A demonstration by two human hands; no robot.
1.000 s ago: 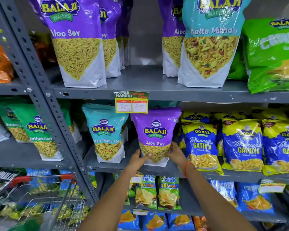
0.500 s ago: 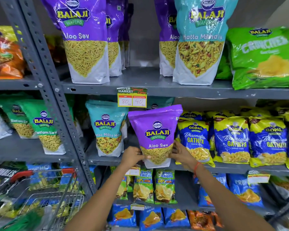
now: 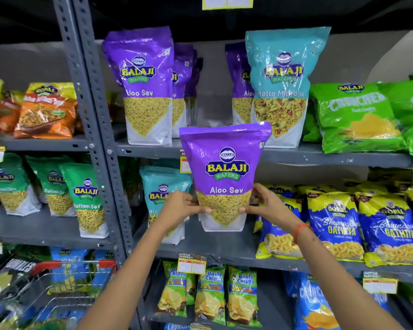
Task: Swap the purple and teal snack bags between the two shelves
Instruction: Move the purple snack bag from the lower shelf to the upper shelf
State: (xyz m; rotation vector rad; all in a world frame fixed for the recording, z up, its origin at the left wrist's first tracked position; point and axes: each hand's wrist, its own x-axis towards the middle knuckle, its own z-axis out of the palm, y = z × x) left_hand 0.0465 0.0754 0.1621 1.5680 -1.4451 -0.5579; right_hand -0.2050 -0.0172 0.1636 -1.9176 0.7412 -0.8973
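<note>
A purple Aloo Sev bag [image 3: 225,163] hangs upright in the air in front of the lower shelf [image 3: 224,248], its top overlapping the upper shelf's edge [image 3: 320,157]. My left hand [image 3: 180,206] grips its lower left side and my right hand [image 3: 264,202] its lower right side. On the lower shelf a teal bag [image 3: 161,186] stands just left of the held bag, partly hidden by my left hand. On the upper shelf stand a teal Khatta Mitha bag [image 3: 281,91] at the right and purple Aloo Sev bags [image 3: 142,86] at the left.
Blue and yellow Gopal bags [image 3: 336,225] fill the lower shelf to the right. Green bags [image 3: 358,115] lie at the upper right. A grey upright post [image 3: 91,129] divides the racks. A wire shopping cart [image 3: 57,294] stands at the lower left. Chips packets [image 3: 210,294] sit below.
Both hands have lifted the purple Aloo Sev bag off the lower shelf and raised it toward the upper shelf. The camera has tilted up.
</note>
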